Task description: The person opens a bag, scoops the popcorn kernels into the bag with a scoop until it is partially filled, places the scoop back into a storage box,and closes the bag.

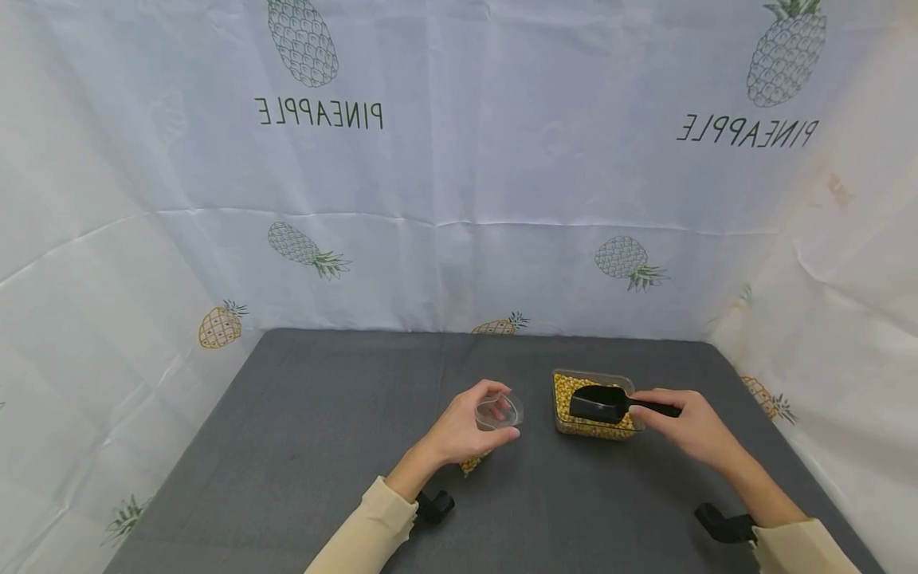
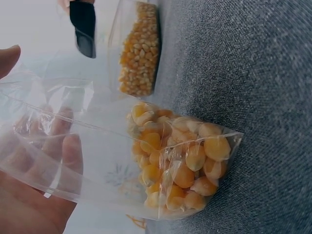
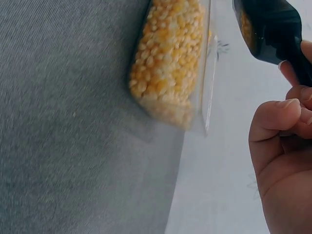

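Note:
My left hand (image 1: 469, 422) curls round the upper part of a clear plastic bag (image 1: 500, 410), whose mouth stands wide. Yellow corn kernels (image 2: 183, 163) fill the bottom of the bag, which sits on the grey table; fingers show through the film in the left wrist view. My right hand (image 1: 681, 418) grips the handle of a black scoop (image 1: 601, 404). The scoop is over a clear rectangular container (image 1: 595, 375) of corn kernels (image 3: 168, 53), apart from them in the right wrist view. A few kernels show at the scoop's edge there; the rest of its inside is hidden.
The dark grey table (image 1: 344, 422) carries the bag left of the container. Behind it and at both sides hangs a white curtain (image 1: 459, 159) with pineapple prints. Black wrist mounts (image 1: 436, 507) sit at both wrists.

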Action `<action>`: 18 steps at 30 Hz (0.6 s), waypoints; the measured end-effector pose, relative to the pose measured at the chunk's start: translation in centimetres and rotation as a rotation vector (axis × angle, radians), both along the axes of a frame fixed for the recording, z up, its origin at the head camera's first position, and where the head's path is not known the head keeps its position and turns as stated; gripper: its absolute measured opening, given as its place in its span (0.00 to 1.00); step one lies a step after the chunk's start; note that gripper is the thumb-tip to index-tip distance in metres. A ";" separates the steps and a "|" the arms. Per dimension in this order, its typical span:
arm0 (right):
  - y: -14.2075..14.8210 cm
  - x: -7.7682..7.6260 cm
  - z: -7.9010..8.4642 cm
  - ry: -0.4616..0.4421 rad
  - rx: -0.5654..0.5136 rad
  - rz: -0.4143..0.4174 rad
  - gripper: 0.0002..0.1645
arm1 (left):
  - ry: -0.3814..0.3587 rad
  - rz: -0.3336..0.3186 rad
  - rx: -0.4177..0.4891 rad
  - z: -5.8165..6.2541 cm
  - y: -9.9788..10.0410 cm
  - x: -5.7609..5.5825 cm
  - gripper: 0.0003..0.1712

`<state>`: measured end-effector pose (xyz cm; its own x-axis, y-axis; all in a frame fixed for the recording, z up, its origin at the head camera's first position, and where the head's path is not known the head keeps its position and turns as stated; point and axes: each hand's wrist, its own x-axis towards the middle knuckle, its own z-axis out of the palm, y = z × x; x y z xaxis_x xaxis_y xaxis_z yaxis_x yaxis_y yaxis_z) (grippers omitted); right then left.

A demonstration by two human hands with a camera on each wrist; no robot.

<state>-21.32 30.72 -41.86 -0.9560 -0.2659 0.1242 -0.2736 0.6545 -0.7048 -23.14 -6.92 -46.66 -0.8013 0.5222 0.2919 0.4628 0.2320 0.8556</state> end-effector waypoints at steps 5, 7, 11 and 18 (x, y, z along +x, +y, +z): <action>0.8 -0.2 -0.3 -0.036 -0.031 -0.021 0.25 | 0.001 -0.006 0.007 0.1 0.0 0.1 0.31; 1.1 -0.2 -0.4 -0.041 -0.026 -0.026 0.25 | 0.003 -0.008 0.007 0.1 0.0 0.1 0.32; 1.8 -0.4 -0.7 -0.048 -0.006 -0.039 0.26 | 0.011 -0.007 0.004 -0.1 0.0 0.0 0.31; 2.6 -0.6 -1.0 -0.070 -0.010 -0.046 0.27 | 0.019 -0.004 0.003 0.0 -0.1 0.0 0.30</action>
